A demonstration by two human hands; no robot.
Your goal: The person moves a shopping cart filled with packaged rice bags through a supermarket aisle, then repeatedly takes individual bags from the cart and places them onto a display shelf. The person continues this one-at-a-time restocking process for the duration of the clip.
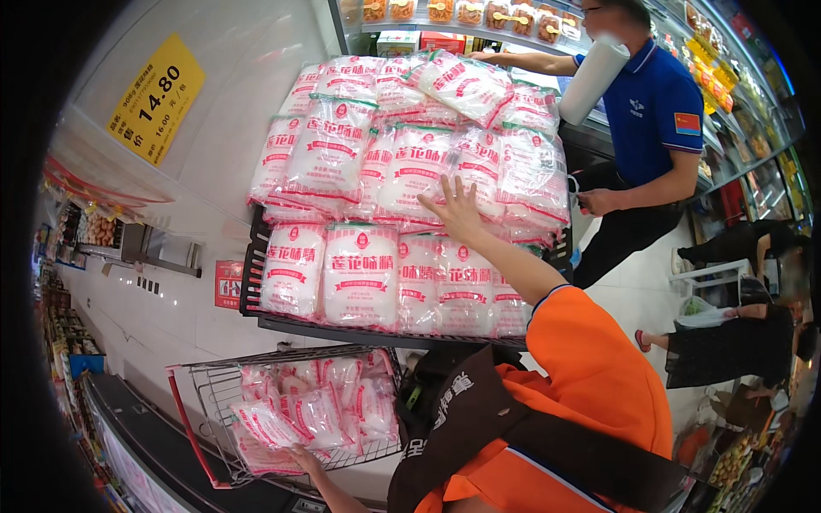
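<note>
While white-and-pink bags (361, 275) lie in a black crate (254, 270) and wire cart (221, 379), my right hand (456, 208) splays over the crate's stack, holding none; my left hand (305, 462), at a carted bag (grip: cannot tell).

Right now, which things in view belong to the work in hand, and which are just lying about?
Apparently in the work:
stacked pink-printed bags, right hand at them
cart bags, left hand at one
wire cart
black crate

Apparently just nearby:
yellow price sign
white roll
packaged foods
</note>
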